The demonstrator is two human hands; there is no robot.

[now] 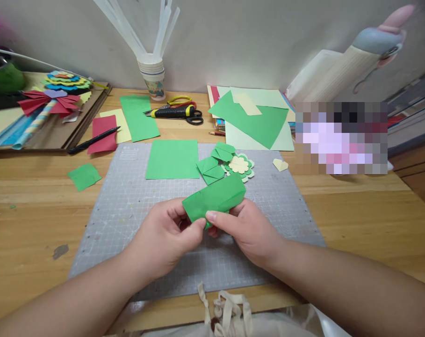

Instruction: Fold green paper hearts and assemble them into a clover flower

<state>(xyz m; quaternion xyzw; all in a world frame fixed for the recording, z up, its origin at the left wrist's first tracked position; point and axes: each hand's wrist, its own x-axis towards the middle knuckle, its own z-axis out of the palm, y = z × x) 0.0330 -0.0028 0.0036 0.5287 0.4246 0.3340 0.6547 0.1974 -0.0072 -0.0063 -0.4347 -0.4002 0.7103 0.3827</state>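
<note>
Both hands hold a folded piece of green paper [215, 195] above the grey cutting mat [117, 234]. My left hand [170, 234] grips its lower left part, thumb on the front face. My right hand [249, 229] pinches the lower right part, its thumb close beside the left thumb. Some fingers of each hand are hidden behind the paper. Just beyond it lie folded green paper pieces [211, 169] and a layered paper flower [239, 164] in green and cream. A flat green sheet [173, 159] lies on the mat to the left of these.
A utility knife [172, 112] and scissors [194, 118] lie at the back, near a stack of paper cups [153, 77] with straws. A black pen [95, 139] rests on red paper [102, 125]. Paper sheets [257, 121] lie back right; a cream paper heart [280, 164] sits on the right.
</note>
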